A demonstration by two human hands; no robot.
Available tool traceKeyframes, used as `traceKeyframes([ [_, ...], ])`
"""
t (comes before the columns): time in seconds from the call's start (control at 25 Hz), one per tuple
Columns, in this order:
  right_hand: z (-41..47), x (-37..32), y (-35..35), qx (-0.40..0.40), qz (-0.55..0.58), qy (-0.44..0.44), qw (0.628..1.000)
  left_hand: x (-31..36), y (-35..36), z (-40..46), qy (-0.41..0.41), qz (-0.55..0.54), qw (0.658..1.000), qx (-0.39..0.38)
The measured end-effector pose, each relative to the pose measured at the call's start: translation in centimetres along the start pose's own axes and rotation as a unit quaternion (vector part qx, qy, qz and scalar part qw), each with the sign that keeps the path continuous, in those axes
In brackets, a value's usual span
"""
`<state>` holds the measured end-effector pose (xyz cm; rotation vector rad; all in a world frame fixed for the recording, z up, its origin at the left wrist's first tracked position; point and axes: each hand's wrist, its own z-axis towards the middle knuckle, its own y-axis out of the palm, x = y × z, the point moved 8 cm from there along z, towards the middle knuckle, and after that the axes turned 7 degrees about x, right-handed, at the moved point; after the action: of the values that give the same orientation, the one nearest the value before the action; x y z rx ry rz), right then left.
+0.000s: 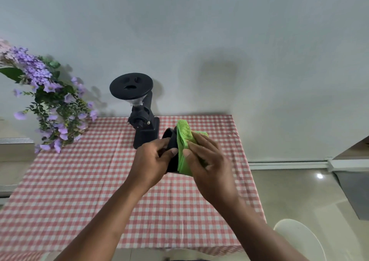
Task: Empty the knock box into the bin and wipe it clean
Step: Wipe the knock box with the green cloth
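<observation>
from the head view, your left hand (153,161) is curled around the black knock box (171,153), thumb across its near side, holding it up above the checked tablecloth (79,181). your right hand (207,161) has its fingers closed on a folded green cloth (184,139), pressing it against the box's right side. the box looks dark, its inside hidden. one box, one cloth, one black grinder (139,109) just behind, one bunch of purple flowers (50,105) at the left.
</observation>
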<state>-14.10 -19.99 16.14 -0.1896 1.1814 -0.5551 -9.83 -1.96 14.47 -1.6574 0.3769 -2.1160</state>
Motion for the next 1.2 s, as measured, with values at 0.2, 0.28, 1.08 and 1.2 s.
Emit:
traceKeyframes([
  [0.2, 3.4, 3.0, -1.2, -0.035, 0.171, 0.164, 0.971, 0.3, 0.4, -0.8, 0.029, -0.024, 0.998, -0.046],
  [0.28, 3.8, 2.9, -1.4, -0.031, 0.162, 0.161, 0.973, 1.0, 0.6, -0.9, 0.054, -0.009, 0.998, -0.028],
  [1.08, 3.2, -0.4, -0.3, -0.087, 0.159, 0.025, 0.983, 2.6, -0.5, 0.2, 0.173, 0.052, 0.983, -0.020],
  [1.2, 0.1, 0.7, -1.0, -0.039, 0.090, 0.005, 0.995, 2.6, -0.9, -0.1, 0.164, 0.040, 0.986, 0.006],
])
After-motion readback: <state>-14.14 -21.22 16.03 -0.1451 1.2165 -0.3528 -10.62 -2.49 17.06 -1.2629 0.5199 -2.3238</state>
